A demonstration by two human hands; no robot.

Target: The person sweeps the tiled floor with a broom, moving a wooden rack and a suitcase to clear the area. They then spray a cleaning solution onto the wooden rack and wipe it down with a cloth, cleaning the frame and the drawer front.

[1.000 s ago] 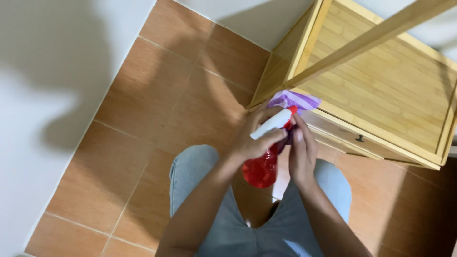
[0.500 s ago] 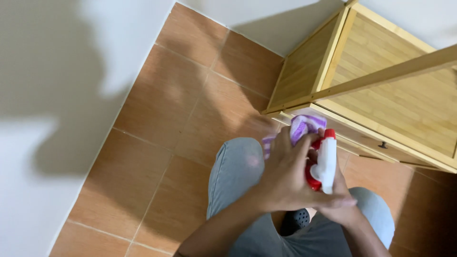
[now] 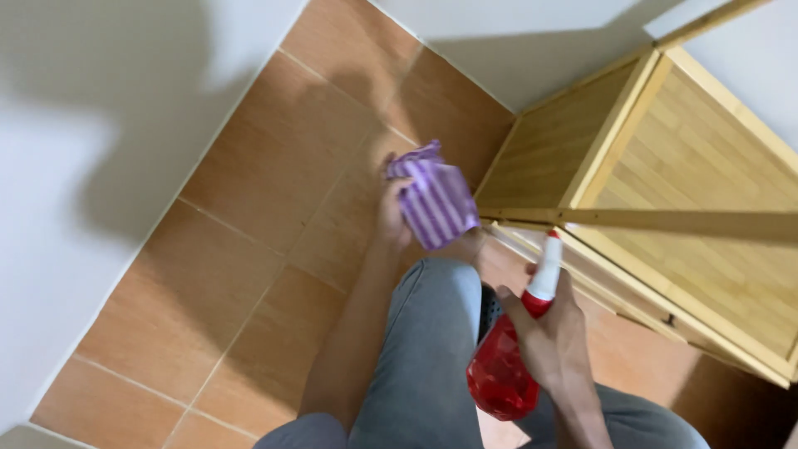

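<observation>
My left hand (image 3: 392, 218) holds up a purple striped cloth (image 3: 434, 203) above the tiled floor, just left of the wooden cabinet (image 3: 665, 191). My right hand (image 3: 555, 339) grips a red spray bottle (image 3: 504, 372) by its neck, its white nozzle (image 3: 546, 274) pointing up toward the cabinet's lower front edge. The bottle hangs between my knees, which are in grey trousers (image 3: 424, 366). The two hands are apart.
Brown floor tiles (image 3: 249, 249) run to a white wall (image 3: 75, 166) on the left and behind. The light wooden cabinet fills the right side, with a small dark knob (image 3: 667, 318) on its lower drawer front.
The hands, together on the bottle and cloth before, have separated. My left hand lifted the cloth up and left; my right hand kept the bottle, lower right. The view tilted.
</observation>
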